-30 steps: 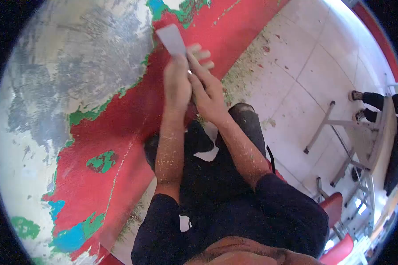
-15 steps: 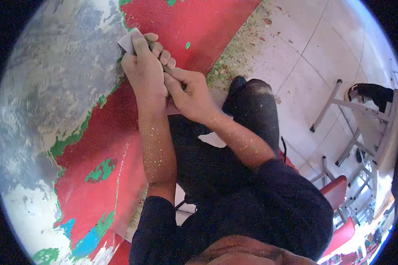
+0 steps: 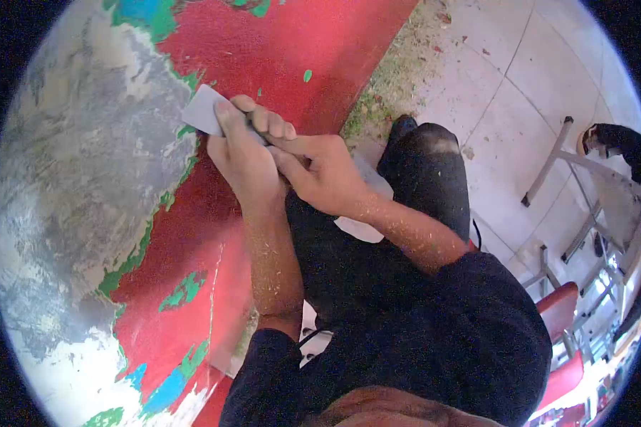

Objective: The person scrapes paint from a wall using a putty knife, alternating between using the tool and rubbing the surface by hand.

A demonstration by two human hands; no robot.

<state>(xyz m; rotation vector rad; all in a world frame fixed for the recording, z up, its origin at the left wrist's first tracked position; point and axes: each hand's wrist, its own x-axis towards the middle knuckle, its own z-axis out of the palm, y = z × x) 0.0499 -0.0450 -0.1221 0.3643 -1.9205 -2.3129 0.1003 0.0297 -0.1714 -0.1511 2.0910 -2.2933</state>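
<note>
A flat grey scraper blade (image 3: pixel 204 109) lies against the painted surface, at the border between red paint (image 3: pixel 263 50) and a scraped grey area (image 3: pixel 114 135). My left hand (image 3: pixel 248 153) is closed round the scraper, with the thumb on the blade. Just to the right, my right hand (image 3: pixel 324 171) is closed at the tool's rear end and touches my left hand; the handle is mostly hidden by the fingers. Ragged green paint (image 3: pixel 139 252) edges the scraped area. Pale flecks cover both forearms.
Paint chips and dust (image 3: pixel 384 92) lie on the tiled floor (image 3: pixel 513 121) beyond the surface's edge. My bent knee (image 3: pixel 427 160) is beside that edge. At the right stand metal-framed furniture (image 3: pixel 548 160) and red chairs (image 3: pixel 559 309).
The view has shifted, so the surface and floor appear displaced. Both hands still hold the scraper, and more of its blade shows beyond my left thumb.
</note>
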